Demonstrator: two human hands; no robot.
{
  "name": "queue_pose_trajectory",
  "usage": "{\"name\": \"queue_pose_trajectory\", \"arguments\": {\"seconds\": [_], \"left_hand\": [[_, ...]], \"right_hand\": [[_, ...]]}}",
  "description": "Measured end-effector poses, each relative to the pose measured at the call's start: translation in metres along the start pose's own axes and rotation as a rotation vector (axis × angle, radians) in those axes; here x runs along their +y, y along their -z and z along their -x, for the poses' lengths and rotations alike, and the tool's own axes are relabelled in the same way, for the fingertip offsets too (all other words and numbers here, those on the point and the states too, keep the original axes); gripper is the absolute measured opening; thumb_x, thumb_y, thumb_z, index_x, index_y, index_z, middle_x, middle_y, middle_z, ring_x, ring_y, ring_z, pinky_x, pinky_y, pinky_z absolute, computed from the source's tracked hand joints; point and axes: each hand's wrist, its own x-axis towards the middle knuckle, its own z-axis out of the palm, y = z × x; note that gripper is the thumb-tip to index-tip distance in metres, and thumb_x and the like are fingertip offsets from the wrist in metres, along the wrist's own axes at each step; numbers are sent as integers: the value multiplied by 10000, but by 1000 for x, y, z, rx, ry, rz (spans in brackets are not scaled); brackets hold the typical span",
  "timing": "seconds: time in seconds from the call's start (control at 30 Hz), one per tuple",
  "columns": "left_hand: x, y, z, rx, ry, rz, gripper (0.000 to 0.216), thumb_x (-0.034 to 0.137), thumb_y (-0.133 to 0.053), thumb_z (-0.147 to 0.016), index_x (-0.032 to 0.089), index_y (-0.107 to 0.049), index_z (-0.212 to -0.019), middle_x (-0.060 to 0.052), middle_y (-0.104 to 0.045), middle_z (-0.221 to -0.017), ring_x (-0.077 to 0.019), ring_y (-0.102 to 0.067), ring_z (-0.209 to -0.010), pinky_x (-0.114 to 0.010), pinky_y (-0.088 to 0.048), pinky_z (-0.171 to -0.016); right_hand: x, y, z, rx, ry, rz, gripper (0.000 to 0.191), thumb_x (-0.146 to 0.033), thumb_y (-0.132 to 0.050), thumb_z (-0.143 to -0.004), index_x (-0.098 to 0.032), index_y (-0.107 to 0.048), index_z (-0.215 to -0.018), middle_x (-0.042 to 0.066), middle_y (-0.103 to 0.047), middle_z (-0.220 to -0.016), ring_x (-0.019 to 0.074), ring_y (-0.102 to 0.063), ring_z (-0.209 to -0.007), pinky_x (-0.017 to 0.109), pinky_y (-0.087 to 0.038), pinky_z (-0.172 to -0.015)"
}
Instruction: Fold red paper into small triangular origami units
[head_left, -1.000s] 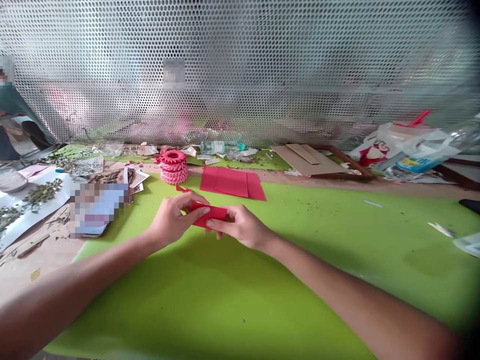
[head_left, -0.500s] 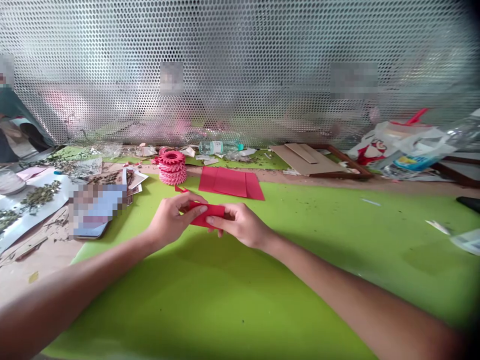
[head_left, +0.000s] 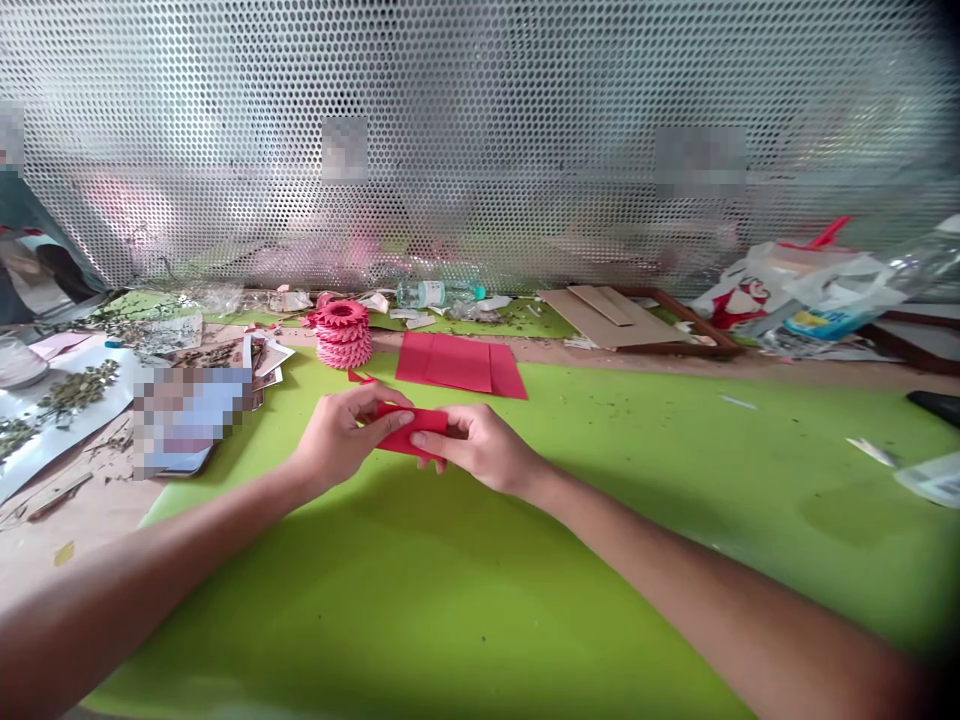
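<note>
A small folded red paper piece (head_left: 411, 428) is held just above the green mat (head_left: 465, 590), pinched from both ends. My left hand (head_left: 341, 440) grips its left side with thumb and fingers closed on it. My right hand (head_left: 480, 448) grips its right side the same way. Behind the hands lies a larger flat red paper sheet (head_left: 459, 363). A stack of finished red folded rings (head_left: 343, 333) stands at the mat's far left corner.
A perforated metal screen (head_left: 480, 140) closes off the back. Along it lie a plastic bottle (head_left: 439, 292), cardboard pieces (head_left: 611, 315) and plastic bags (head_left: 814, 290). Dried leaves on white sheets (head_left: 64, 395) and a phone-like object (head_left: 184, 415) sit left.
Both hands keep pinching the red paper piece in the same spot; only a slight shift of the fingers and view shows.
</note>
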Motion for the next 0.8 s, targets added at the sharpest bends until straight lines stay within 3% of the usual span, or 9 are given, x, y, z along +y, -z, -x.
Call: {"name": "queue_pose_trajectory", "arguments": {"seconds": [0.33, 0.53, 0.7, 0.8], "left_hand": [[-2, -5, 1, 27, 2, 25, 220, 381, -658, -840, 174, -723, -879, -49, -744, -848, -173, -675, -730, -240, -511, -633], [-1, -6, 0, 10, 46, 112, 244, 395, -669, -832, 155, -688, -872, -56, -728, -813, -161, -657, -692, -231, -489, -599], [2, -3, -1, -127, 170, 382, 473, 396, -729, -799, 169, -549, -1173, -52, -729, -854, -161, -677, -706, -254, -528, -641], [2, -2, -2, -219, 201, 475, 599, 327, -785, -752, 173, -473, -1240, -62, -727, -889, -161, -684, -741, -254, -532, -666]], "right_hand": [[2, -2, -2, -104, -91, -87, 392, -477, -794, -702, -120, -745, -854, 94, -752, -818, 176, -652, -639, 310, -532, -625], [5, -1, -3, -124, -89, -88, 352, -452, -795, -713, -121, -731, -816, 70, -737, -752, 170, -653, -662, 288, -523, -640], [3, 2, -2, -72, -71, -37, 368, -444, -770, -746, -109, -737, -894, 79, -737, -767, 173, -652, -658, 294, -520, -627], [1, 4, -2, -55, -43, -34, 347, -434, -759, -760, -118, -733, -903, 77, -739, -781, 182, -663, -680, 303, -530, -641]]}}
